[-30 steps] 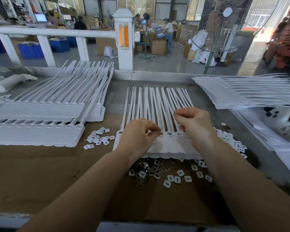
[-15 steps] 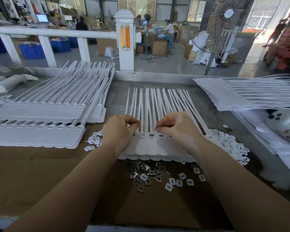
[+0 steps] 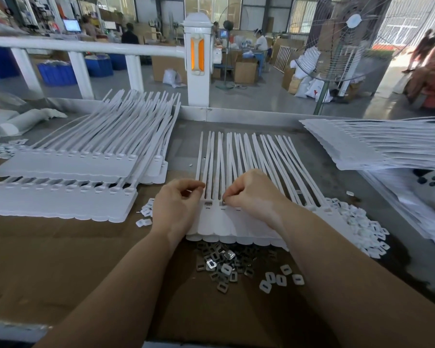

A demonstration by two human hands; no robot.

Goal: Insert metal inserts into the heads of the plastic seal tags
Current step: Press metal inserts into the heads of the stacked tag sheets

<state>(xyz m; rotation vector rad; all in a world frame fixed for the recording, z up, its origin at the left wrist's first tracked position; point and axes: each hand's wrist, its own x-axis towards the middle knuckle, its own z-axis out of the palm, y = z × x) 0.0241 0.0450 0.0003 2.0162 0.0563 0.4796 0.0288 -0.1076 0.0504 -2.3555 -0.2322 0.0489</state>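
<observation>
A joined strip of white plastic seal tags (image 3: 232,226) lies in front of me, its tails pointing away. My right hand (image 3: 251,194) has curled fingers and pinches a small metal insert at a tag head near the strip's left end. A metal insert (image 3: 208,203) sits in the leftmost head. My left hand (image 3: 177,200) is curled at the strip's left end, thumb and fingertips pinched together; what they hold is hidden. A pile of loose metal inserts (image 3: 220,262) lies just below the strip.
Stacks of white seal tag strips lie at the left (image 3: 60,194) and far right (image 3: 377,144). White plastic caps are heaped to the right (image 3: 359,222) and scattered near the left hand (image 3: 146,212). Brown cardboard (image 3: 48,267) covers the table's near side.
Both hands have moved left along the strip's row of heads, from its middle to its left end. The camera has shifted slightly too.
</observation>
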